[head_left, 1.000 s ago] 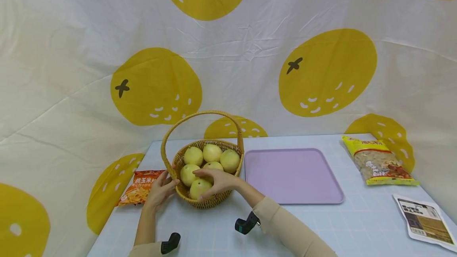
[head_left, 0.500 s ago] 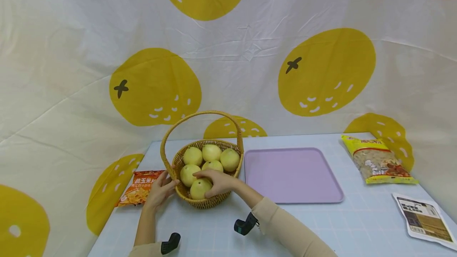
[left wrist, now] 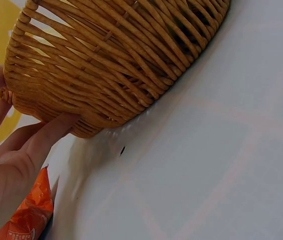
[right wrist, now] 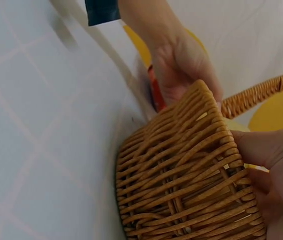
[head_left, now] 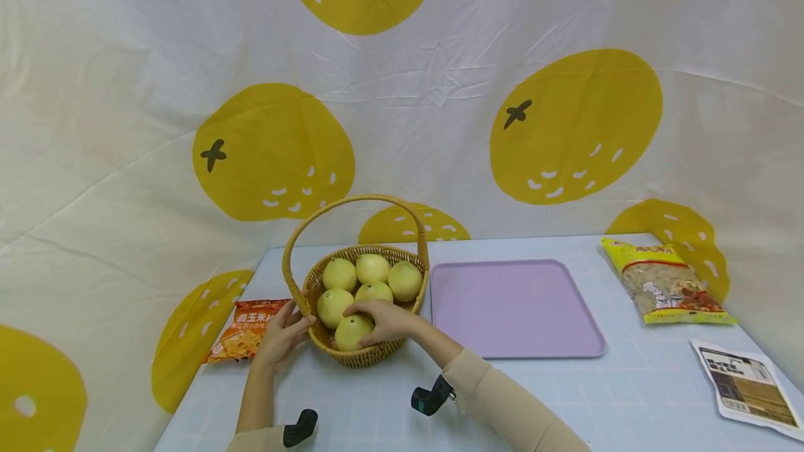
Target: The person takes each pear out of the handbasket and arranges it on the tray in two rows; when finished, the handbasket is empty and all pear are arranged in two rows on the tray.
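Head: right hand (head_left: 384, 320), angled in from lower right, grips the front fruit (head_left: 352, 333) in the basket (head_left: 358, 358), lower centre; left hand (head_left: 281, 342) holds the basket's left side. Left wrist: fingers (left wrist: 53, 131) touch basket, left edge. Right wrist: right hand against basket, lower right.

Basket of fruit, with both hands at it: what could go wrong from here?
The round front fruit, between the right hand's thumb and fingers, might slip.

Lifting it could set the fruit next to it rolling, since they sit close together.

The basket might tip or slide if the right hand bumps its rim and the left hand, at its side, doesn't steady it.
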The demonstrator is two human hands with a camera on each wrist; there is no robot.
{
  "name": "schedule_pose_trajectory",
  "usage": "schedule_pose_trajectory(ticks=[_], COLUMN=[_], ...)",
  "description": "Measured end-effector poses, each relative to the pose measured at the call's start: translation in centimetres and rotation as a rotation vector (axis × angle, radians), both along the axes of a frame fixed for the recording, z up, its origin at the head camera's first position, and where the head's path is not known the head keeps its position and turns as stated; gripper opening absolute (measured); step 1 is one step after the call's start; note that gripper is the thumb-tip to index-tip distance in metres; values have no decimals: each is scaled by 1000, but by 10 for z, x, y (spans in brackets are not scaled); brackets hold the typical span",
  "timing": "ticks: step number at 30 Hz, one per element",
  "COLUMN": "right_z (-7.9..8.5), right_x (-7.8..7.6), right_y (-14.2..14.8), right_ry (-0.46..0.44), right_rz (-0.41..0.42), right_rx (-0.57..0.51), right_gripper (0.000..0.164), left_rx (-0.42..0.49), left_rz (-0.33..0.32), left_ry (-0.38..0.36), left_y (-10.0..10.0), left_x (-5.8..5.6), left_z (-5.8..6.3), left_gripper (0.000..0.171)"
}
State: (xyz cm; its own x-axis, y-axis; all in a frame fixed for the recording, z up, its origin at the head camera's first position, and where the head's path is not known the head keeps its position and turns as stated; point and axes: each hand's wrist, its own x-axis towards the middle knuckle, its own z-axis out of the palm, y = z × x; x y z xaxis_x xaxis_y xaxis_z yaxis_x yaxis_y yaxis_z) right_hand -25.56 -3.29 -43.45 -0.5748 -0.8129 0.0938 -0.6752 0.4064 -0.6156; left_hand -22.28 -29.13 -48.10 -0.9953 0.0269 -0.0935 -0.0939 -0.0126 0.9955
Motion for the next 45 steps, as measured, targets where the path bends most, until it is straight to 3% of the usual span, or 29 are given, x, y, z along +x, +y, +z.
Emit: schedule_pose_trajectory(ticks=[6, 14, 23, 29, 35, 41, 45], right_z=[-1, 0, -4, -5, 23, 9, 12], right_x=[1, 1, 0, 3, 21, 11, 8], right_y=[1, 8, 12, 19, 37, 58, 76], right_ry=[21, -83, -101, -103, -134, -164, -208], right_rz=[12, -39, 1, 16, -7, -32, -56], right_rx=[-23, -132, -355, -448, -518, -565, -563], right_gripper=[55, 59, 56, 54, 53, 55, 56], left_rx=[3, 4, 8, 17, 41, 38, 36], left_rz=[0, -1, 5, -5, -7, 0, 2], left_ry=[2, 13, 21, 25, 41, 36, 30], left_y=[0, 1, 0, 1, 1, 1, 1], left_x=[1, 1, 0, 2, 2, 1, 0], left_z=[1, 0, -2, -1, -1, -3, -3], left_gripper=[70, 68, 68, 69, 68, 68, 69])
